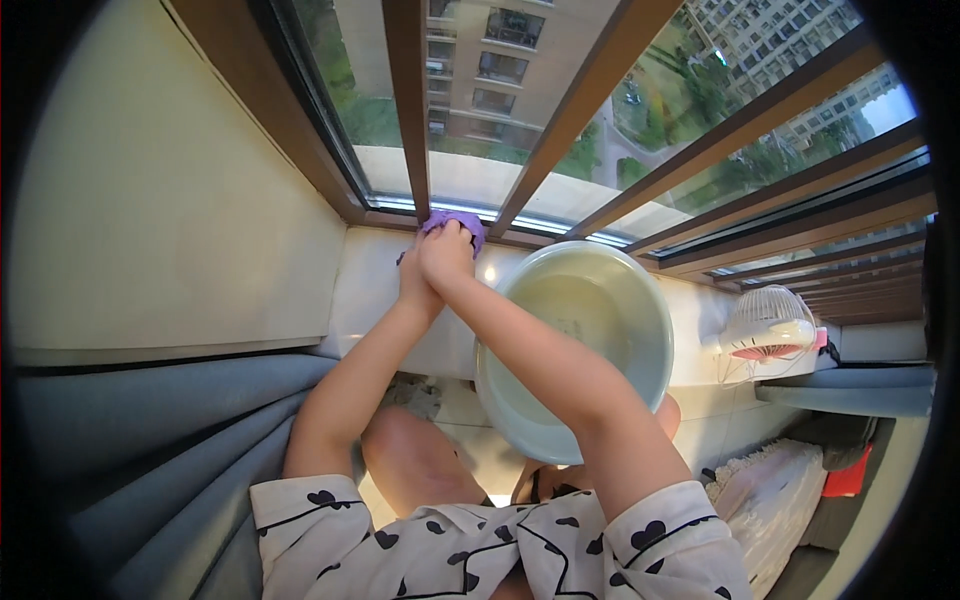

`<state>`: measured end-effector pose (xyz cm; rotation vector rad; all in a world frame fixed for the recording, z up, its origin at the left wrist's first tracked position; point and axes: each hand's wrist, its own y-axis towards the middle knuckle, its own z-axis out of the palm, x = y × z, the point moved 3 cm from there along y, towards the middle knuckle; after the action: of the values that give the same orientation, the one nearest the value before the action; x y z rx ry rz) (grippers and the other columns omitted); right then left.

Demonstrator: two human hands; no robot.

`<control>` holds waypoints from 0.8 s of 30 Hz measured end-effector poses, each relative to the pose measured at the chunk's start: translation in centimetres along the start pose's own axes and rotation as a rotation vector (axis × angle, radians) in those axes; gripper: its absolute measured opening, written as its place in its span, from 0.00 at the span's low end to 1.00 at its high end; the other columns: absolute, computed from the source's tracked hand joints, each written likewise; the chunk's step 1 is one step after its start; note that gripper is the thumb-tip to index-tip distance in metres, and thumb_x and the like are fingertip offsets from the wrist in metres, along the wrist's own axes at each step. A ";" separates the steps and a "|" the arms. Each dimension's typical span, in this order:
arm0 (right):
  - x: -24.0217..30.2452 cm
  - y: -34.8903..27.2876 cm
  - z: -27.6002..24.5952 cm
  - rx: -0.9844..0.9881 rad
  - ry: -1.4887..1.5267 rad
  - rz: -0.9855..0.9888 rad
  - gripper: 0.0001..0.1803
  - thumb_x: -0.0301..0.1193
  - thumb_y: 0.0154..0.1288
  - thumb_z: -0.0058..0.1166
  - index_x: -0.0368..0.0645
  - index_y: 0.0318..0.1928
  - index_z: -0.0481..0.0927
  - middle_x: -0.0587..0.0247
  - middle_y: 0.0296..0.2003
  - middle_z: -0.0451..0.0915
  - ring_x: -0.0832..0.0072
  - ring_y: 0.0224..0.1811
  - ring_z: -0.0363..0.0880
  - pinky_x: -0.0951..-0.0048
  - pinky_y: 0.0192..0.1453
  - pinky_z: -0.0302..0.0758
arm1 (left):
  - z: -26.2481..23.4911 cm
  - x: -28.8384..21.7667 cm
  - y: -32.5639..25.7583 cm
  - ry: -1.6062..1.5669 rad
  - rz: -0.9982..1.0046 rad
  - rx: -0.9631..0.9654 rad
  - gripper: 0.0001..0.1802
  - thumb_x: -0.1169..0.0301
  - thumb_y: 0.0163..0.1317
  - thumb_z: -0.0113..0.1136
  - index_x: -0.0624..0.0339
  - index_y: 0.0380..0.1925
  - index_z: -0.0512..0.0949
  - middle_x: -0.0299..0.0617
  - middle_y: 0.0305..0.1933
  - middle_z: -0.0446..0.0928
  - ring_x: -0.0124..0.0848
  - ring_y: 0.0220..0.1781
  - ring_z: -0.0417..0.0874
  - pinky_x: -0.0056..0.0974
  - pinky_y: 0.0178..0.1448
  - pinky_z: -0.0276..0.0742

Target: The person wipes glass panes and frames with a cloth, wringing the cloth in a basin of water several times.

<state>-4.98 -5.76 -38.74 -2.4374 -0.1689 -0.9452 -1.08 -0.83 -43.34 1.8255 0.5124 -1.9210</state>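
Both my arms stretch forward to the foot of a brown window bar. A crumpled purple cloth (456, 222) is bunched there against the low frame. My right hand (447, 252) is closed over the cloth, its fingers curled into it. Just beside it, partly covered by the right, my left hand (414, 275) touches the cloth's near left side; its fingers are mostly hidden. A large pale green basin (655, 330) stands right of my hands, with water in it, and my right forearm passes over its left part.
Brown bars (407, 110) line the window above the white sill (375, 270). A white-and-pink fan (768, 325) stands on the sill at the right. Grey-blue curtain folds (190, 430) hang at the left, beside a pale wall (170, 200). A lace-edged cover (765, 500) lies at the lower right.
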 end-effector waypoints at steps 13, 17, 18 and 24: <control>-0.7 0.0 0.1 -0.157 0.448 0.358 0.26 0.43 0.64 0.43 0.38 0.55 0.64 0.44 0.59 0.63 0.44 0.61 0.65 0.53 0.64 0.64 | 1.5 -1.1 2.7 -0.030 -0.292 0.373 0.12 0.69 0.63 0.55 0.58 0.46 0.72 0.37 0.42 0.76 0.27 0.42 0.76 0.33 0.46 0.74; -1.6 0.3 -1.6 -0.196 0.660 0.223 0.26 0.44 0.66 0.39 0.38 0.57 0.64 0.43 0.59 0.63 0.46 0.63 0.63 0.57 0.65 0.62 | 3.2 -2.3 3.8 0.140 -0.095 0.466 0.16 0.70 0.62 0.58 0.60 0.49 0.70 0.38 0.41 0.77 0.23 0.42 0.74 0.31 0.47 0.73; -2.5 1.0 -2.3 -0.248 0.702 0.324 0.31 0.45 0.64 0.43 0.36 0.59 0.60 0.40 0.59 0.62 0.45 0.63 0.62 0.56 0.65 0.62 | 4.7 -3.2 3.8 0.300 -0.171 0.434 0.17 0.71 0.60 0.59 0.60 0.49 0.71 0.39 0.42 0.78 0.25 0.41 0.75 0.32 0.46 0.74; 1.2 -1.2 -2.6 -0.116 0.560 0.387 0.34 0.42 0.60 0.44 0.34 0.62 0.57 0.38 0.62 0.60 0.45 0.64 0.62 0.56 0.66 0.62 | 0.5 1.5 3.6 0.260 -0.123 0.357 0.15 0.64 0.61 0.57 0.57 0.46 0.74 0.43 0.42 0.79 0.39 0.42 0.79 0.40 0.46 0.75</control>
<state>-5.96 -6.14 -35.84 -2.0878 0.5443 -1.4223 0.44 -4.24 -44.66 2.3411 0.3883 -1.9644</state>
